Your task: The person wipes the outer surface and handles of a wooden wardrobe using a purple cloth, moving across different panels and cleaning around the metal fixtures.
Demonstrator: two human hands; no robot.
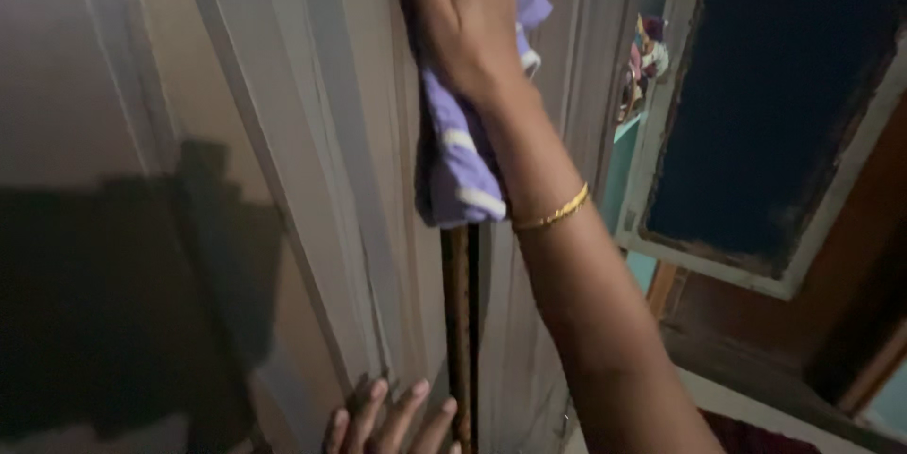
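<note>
My right hand presses a purple cloth with white stripes flat against a tall beige wooden door, near its inner edge at the top of the view. The cloth hangs down below my palm. A thin gold bangle circles that wrist. My left hand rests at the bottom of the view, fingers spread and laid on the door's moulding beside the dark gap between the two door leaves. It holds nothing.
A second door leaf stands to the right of the gap. Further right is a dark framed panel with a worn pale frame and a small colourful object on a teal wall. A dark shadow falls on the door at left.
</note>
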